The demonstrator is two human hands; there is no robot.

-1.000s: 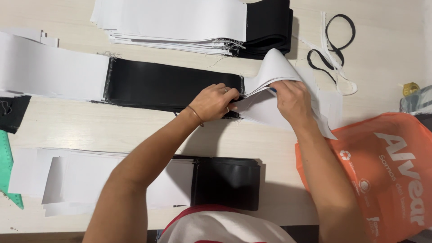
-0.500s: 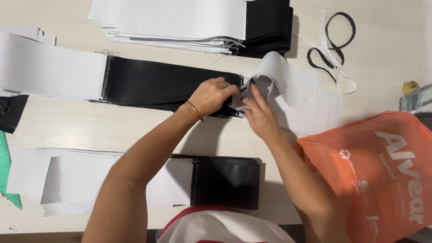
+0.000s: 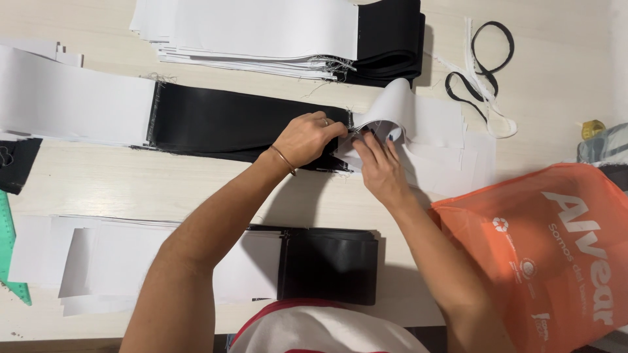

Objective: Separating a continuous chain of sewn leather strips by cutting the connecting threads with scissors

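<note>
A long strip of black fabric (image 3: 229,124) joined to white fabric (image 3: 72,101) lies across the table. My left hand (image 3: 306,138) presses on the black strip's right end, fingertips pinching at the seam. My right hand (image 3: 378,163) meets it there, fingers under a curled white fabric piece (image 3: 399,108) that arches up from the seam. Both hands pinch the edges of the black and white pieces together. More white pieces (image 3: 451,157) lie flat beneath the curled one.
A stack of white and black fabric (image 3: 275,33) lies at the far edge. Another white and black stack (image 3: 196,261) sits near me. An orange bag (image 3: 556,255) is at right, black and white loops (image 3: 481,72) beyond it, a green ruler (image 3: 8,248) at left.
My right hand moved left from the lifted white piece's outer edge to the seam beside my left hand. The white piece dropped from a raised flap into a curl.
</note>
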